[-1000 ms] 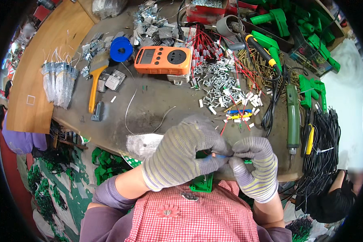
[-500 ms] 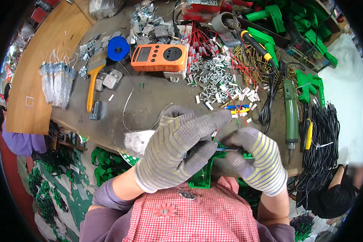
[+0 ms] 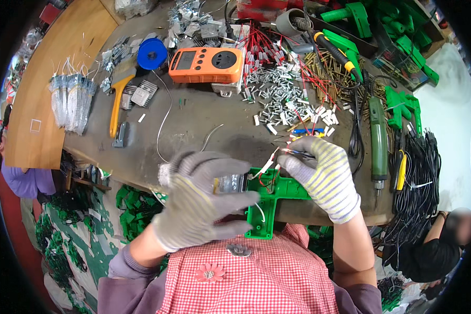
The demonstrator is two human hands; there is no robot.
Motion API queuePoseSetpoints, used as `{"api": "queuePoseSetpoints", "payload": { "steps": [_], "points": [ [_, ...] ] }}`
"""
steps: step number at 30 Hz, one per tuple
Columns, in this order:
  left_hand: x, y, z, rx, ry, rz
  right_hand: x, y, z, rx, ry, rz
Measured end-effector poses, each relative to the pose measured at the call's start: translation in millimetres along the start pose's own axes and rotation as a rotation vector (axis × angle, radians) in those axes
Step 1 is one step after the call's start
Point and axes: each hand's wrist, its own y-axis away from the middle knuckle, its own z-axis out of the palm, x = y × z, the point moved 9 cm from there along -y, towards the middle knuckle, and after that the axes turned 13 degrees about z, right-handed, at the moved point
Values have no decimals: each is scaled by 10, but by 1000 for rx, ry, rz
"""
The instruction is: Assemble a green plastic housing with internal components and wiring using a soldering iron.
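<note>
A green plastic gun-shaped housing half (image 3: 261,222) lies at the table's front edge, its open side up, with red and white wires inside. My right hand (image 3: 327,180), in a striped knit glove, pinches a thin wire with a white sleeve (image 3: 267,166) above the housing's top. My left hand (image 3: 199,201), gloved alike and blurred by motion, is at the housing's left with thumb and fingers apart. Between them shows a clear, silvery cylindrical part (image 3: 228,184) at the housing's end; whether the fingers touch it is unclear.
Beyond the hands are an orange meter (image 3: 206,65), a blue spool (image 3: 152,54), a yellow-handled brush (image 3: 117,104) and a heap of small metal pieces (image 3: 277,94). A green electric screwdriver (image 3: 377,136) and coiled black cables (image 3: 416,183) are at right. Another person (image 3: 424,251) is at lower right.
My left hand has moved left and down, its fingers spreading, which uncovers the housing. My right hand has risen slightly and turned, with the sleeved wire now visible at its fingertips.
</note>
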Motion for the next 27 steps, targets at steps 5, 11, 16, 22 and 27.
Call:
{"api": "queuePoseSetpoints", "payload": {
  "steps": [5,11,16,22,27],
  "points": [
    [22,-6,167,209,42,55,-111,98,-32,68,-7,-85],
    [-207,0,221,304,470,-160,-387,630,87,175,192,-412],
    [-282,14,252,376,678,-283,-395,650,367,223,269,-512],
    [-399,108,115,612,601,-181,-342,647,409,192,303,-438],
    [-331,211,130,397,469,-300,-366,638,388,188,236,-440]
  ]
}}
